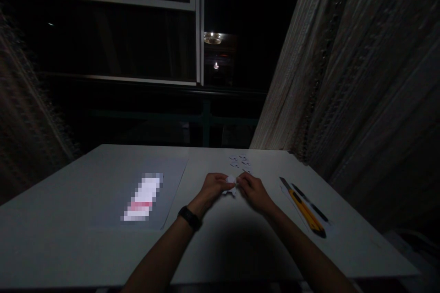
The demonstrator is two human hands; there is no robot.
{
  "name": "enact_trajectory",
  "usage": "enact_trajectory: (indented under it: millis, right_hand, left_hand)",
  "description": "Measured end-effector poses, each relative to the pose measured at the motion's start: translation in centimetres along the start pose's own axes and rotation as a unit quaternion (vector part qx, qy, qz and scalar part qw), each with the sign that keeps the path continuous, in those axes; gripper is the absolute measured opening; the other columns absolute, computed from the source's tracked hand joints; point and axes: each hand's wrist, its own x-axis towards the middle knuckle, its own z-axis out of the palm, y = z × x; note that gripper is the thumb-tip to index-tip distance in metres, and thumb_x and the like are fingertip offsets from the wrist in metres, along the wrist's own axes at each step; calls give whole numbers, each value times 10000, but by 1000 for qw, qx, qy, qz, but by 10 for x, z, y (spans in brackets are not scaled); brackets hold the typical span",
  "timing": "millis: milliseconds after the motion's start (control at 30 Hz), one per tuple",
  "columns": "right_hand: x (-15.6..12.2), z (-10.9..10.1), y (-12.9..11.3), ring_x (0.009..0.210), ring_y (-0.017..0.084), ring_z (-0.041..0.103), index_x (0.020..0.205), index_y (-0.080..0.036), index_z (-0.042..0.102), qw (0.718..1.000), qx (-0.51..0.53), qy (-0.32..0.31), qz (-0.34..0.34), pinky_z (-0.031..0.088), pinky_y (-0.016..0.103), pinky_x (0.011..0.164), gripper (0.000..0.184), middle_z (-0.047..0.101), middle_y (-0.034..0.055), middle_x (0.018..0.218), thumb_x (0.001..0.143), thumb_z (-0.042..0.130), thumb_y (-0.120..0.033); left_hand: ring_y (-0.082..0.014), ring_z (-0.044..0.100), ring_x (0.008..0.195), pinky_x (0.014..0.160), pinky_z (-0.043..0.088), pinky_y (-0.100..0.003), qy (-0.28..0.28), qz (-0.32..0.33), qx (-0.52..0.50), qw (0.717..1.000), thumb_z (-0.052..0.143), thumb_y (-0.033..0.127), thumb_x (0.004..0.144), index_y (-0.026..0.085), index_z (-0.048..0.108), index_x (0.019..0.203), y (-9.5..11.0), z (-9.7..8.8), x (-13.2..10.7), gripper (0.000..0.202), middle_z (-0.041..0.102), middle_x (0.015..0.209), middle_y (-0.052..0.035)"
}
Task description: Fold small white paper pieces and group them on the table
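Observation:
My left hand [215,186], with a dark band on its wrist, pinches a small white paper piece [230,179] between thumb and fingers. My right hand [253,191] is closed at the right edge of the same piece, fingertips pressed together. Both hands are held over the middle of the white table [220,247]. A dark-edged bit hangs below the paper; its shape is too small to make out. Just beyond the hands lie several small paper cutouts [234,165] with dark marks.
To the right lie a yellow utility knife [309,217] and a dark pen-like tool [310,202]. On the left, a bright blurred-out phone-like screen [144,197] rests on a large pale sheet [173,192]. Curtains [292,64] flank a dark window behind the table.

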Motion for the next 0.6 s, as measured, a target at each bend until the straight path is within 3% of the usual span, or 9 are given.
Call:
enact_trajectory:
  millis: [167, 433, 600]
  right_hand:
    - [0, 4, -1, 479, 118, 440, 710, -191, 514, 999, 34, 35, 23, 342, 219, 474, 238, 460, -45, 511, 823, 427, -381]
    - [-3, 1, 0, 599, 156, 524, 770, -200, 551, 992, -121, 34, -33, 368, 251, 589, 212, 581, 12, 653, 841, 378, -300]
    - [-2, 3, -1, 599, 153, 526, 747, -204, 552, 993, -110, 23, -32, 371, 250, 591, 224, 582, 8, 643, 839, 383, -320]
  left_hand:
    - [-109, 547, 487, 461, 372, -203, -15, 15, -10, 1000, 773, 287, 506, 63, 645, 690, 2, 2, -1, 317, 631, 595, -77]
    - [-162, 618, 632, 603, 453, -243, -18, -5, -33, 999, 783, 302, 484, 73, 656, 771, 4, 7, -5, 388, 676, 733, -110]
    - [-149, 596, 577, 539, 433, -224, 60, 15, 34, 997, 799, 279, 433, 79, 661, 718, -1, 8, 1, 374, 664, 662, -84]
